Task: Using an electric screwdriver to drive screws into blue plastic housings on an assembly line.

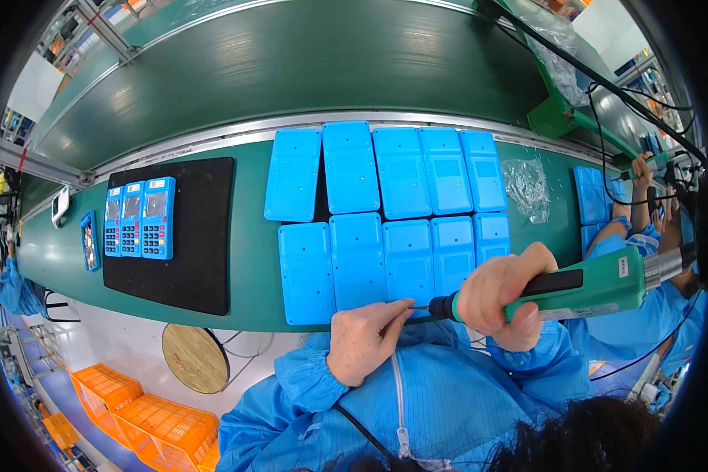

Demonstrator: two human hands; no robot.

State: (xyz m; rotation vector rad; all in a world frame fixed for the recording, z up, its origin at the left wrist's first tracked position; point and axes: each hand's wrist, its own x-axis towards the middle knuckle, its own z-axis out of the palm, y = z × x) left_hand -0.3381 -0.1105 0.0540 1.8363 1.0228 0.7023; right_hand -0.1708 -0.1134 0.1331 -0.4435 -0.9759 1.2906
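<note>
My right hand [495, 295] is wrapped round a green and black electric screwdriver [594, 289], held nearly level with its bit pointing left. At the bit's tip, the thumb and forefinger of my left hand [362, 338] come together; whatever is between them is too small to make out. Both hands are at the bench's near edge, just in front of two rows of blue plastic device housings [356, 167]. These lie with their backs up, side by side, and small holes show near their corners. My right hand partly covers the near row's right end.
Three blue keypad terminals [132, 219] lie on a black mat [200, 236] at left, with an opened blue unit [90, 240] beside it. Clear plastic wrap [525, 189] sits right of the housings. A co-worker's hand [641, 169] is at far right. Orange crates [165, 429] and a round stool [195, 358] stand below.
</note>
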